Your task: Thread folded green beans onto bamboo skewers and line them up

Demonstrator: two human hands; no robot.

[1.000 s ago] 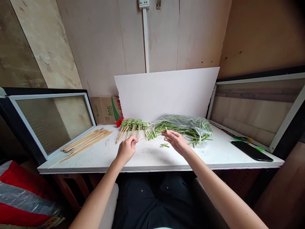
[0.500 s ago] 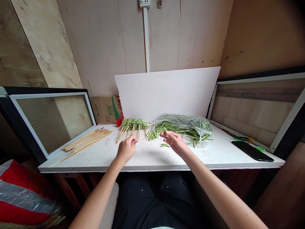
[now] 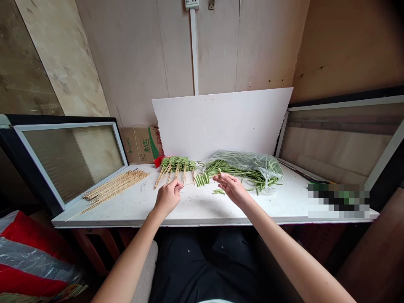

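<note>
My left hand (image 3: 168,195) pinches one end of a thin skewer (image 3: 188,184), held roughly level above the table. Several short pieces of green bean (image 3: 202,180) are threaded side by side along it. At the skewer's other end, my right hand (image 3: 232,187) is closed on a single bean piece (image 3: 219,172) between thumb and fingers. A few cut bean pieces (image 3: 218,192) lie on the table just below. Behind my hands, finished bean skewers (image 3: 178,163) are stacked with their sticks toward me. Long green beans (image 3: 233,166) spill from a clear plastic bag to the right.
Bare bamboo skewers (image 3: 116,187) lie in a pile on the white table (image 3: 195,214) at left. A cardboard box (image 3: 142,145) and a white board (image 3: 221,124) stand at the back. Framed panels (image 3: 72,155) flank both sides. A blurred patch (image 3: 339,200) covers the right corner.
Hardly anything differs. Both hands keep their hold on the skewer and the bean piece, and the view has shifted very slightly.
</note>
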